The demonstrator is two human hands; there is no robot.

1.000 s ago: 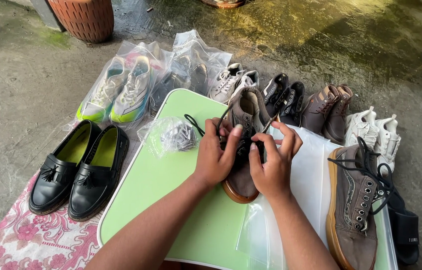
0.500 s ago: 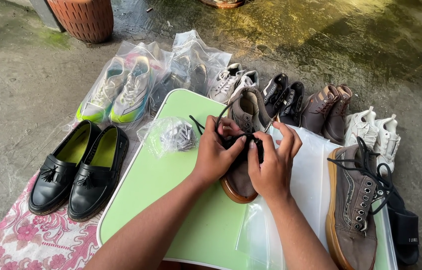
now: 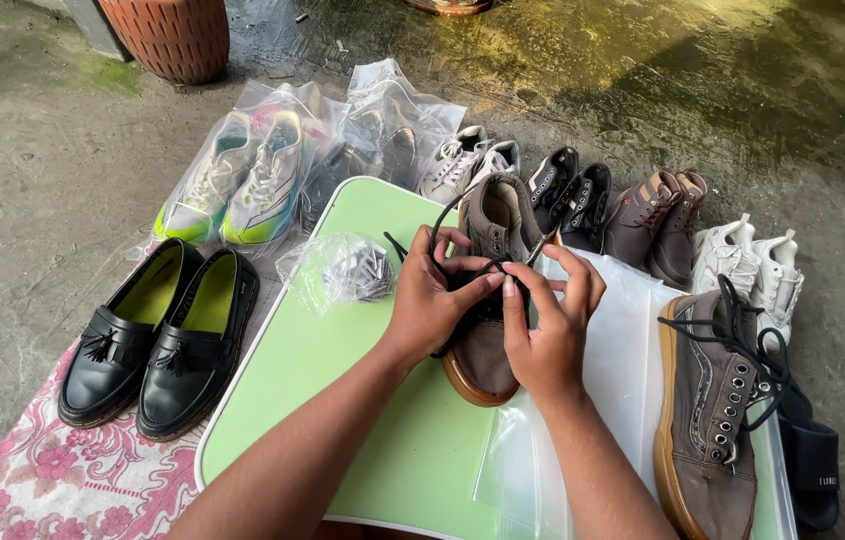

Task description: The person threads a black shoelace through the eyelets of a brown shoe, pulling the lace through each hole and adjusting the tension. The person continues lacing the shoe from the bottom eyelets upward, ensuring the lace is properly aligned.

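Both hands (image 3: pixel 503 300) on brown shoe (image 3: pixel 488 340) lace – clear bags (image 3: pixel 383 110) behind.

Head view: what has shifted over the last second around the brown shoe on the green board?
Both hands, left and right, have closed in over the brown shoe, fingertips now meeting on its black lace. The shoe, the other brown shoe and the black loafers lie unmoved.

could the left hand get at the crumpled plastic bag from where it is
Probably yes: the left hand is busy on the brown shoe's lace, but the bag lies just beside it on the green table, nothing between.
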